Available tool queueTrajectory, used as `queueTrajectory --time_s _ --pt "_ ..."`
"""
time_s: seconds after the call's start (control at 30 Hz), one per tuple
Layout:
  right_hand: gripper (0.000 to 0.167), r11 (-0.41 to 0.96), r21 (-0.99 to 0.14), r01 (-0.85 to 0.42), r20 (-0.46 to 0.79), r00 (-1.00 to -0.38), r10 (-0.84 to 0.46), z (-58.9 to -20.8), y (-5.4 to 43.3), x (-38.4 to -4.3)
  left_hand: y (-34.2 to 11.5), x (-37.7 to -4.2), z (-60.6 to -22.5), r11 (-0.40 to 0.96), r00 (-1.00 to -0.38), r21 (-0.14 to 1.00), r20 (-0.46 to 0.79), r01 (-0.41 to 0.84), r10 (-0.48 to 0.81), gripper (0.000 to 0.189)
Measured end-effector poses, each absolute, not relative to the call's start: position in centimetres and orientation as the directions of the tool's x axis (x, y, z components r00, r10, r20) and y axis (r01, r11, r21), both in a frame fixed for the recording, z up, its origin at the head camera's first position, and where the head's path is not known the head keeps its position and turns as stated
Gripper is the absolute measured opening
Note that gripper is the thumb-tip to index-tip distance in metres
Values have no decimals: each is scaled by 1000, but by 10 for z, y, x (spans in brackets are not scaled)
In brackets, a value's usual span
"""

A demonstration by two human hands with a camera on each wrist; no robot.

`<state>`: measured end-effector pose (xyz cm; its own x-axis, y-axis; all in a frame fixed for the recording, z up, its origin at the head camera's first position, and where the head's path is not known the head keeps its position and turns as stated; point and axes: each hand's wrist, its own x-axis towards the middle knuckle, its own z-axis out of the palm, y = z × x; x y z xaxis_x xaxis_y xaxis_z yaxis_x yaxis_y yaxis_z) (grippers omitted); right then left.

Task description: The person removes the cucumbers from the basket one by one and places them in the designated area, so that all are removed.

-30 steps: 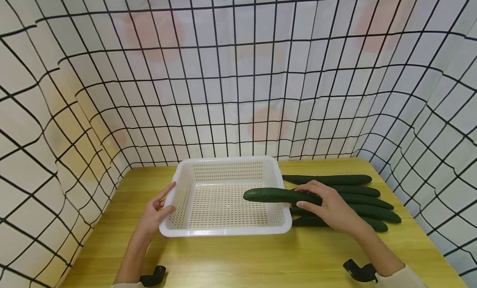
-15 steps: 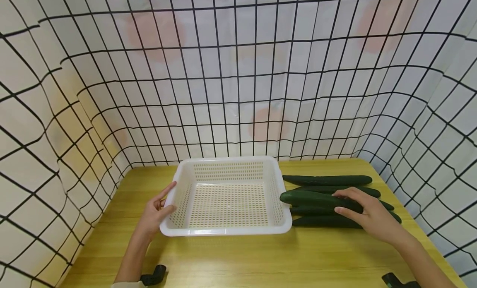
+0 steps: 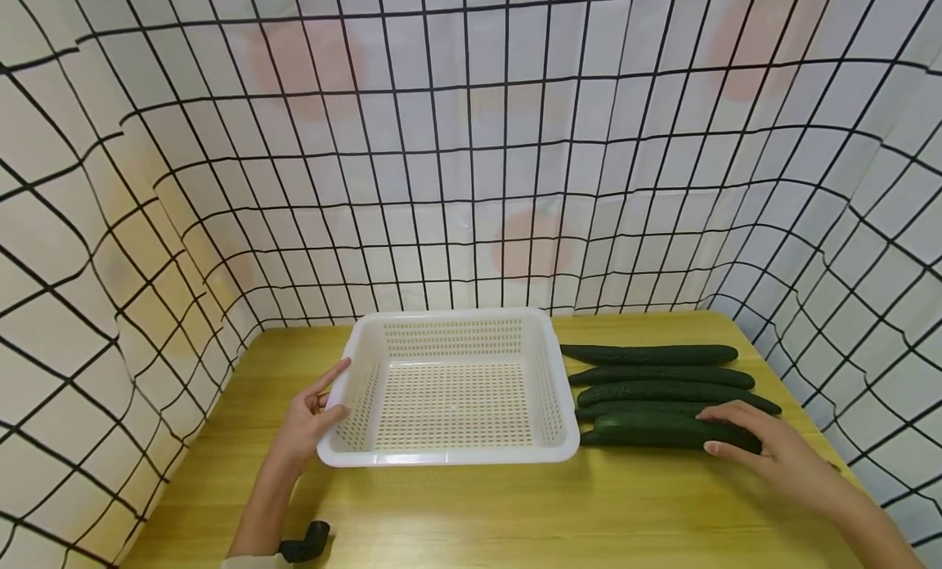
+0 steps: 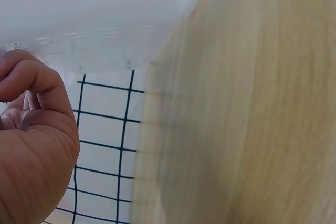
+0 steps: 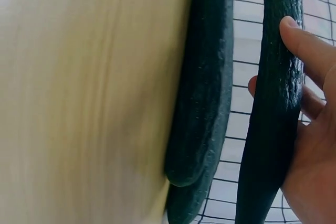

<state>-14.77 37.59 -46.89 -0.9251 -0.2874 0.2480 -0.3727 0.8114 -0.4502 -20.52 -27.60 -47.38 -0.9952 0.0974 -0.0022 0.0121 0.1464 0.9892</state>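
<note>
My left hand (image 3: 305, 422) grips the left rim of a white perforated plastic basket (image 3: 449, 457), thumb over the edge. Nothing lies inside the basket. In the left wrist view curled fingers (image 4: 37, 77) meet the basket's underside (image 4: 94, 19). Over at the right, my right hand (image 3: 773, 450) holds a dark green cucumber (image 3: 648, 427) between thumb and fingers. It overlaps the nearest cucumbers of a row, partly hiding them. The right wrist view shows the held cucumber (image 5: 273, 114) apart from two others (image 5: 202, 77), with a gap between.
Behind the held one, several cucumbers (image 3: 651, 355) lie side by side right of the basket. They rest on a yellow wooden table (image 3: 471, 520). A black wire grid (image 3: 471, 152) over pale patterned sheeting encloses the back and sides.
My right hand has carried the cucumber away from over the basket, rightward and then toward the table's front, low over the row. My left hand and the basket have stayed put.
</note>
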Motion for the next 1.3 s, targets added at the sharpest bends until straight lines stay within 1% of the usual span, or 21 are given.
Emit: queueTrajectory --time_s 0.17,0.37,0.7,0.97,1.2,1.3 --pt "39 802 -418 -428 286 -899 -331 -482 377 -148 -274 -209 -473 143 -995 990 -15 -1 97 77" --pt "39 806 -382 -453 305 -885 -352 -497 377 -147 -271 -210 -475 131 -992 991 -19 -3 121 78" --pt "39 795 -389 -466 332 -876 -351 -507 378 -145 -270 -210 -474 125 -993 992 -8 7 120 78" --pt "40 819 -367 -440 318 -887 -335 -509 379 -146 -270 -210 -475 139 -994 990 -11 4 106 78" --pt "40 825 -363 -433 296 -893 -338 -512 379 -146 -274 -209 -478 152 -991 988 -18 3 136 79" --pt "40 821 -378 -429 296 -896 -331 -511 378 -147 -274 -210 -478 169 -989 986 -28 -3 147 78"
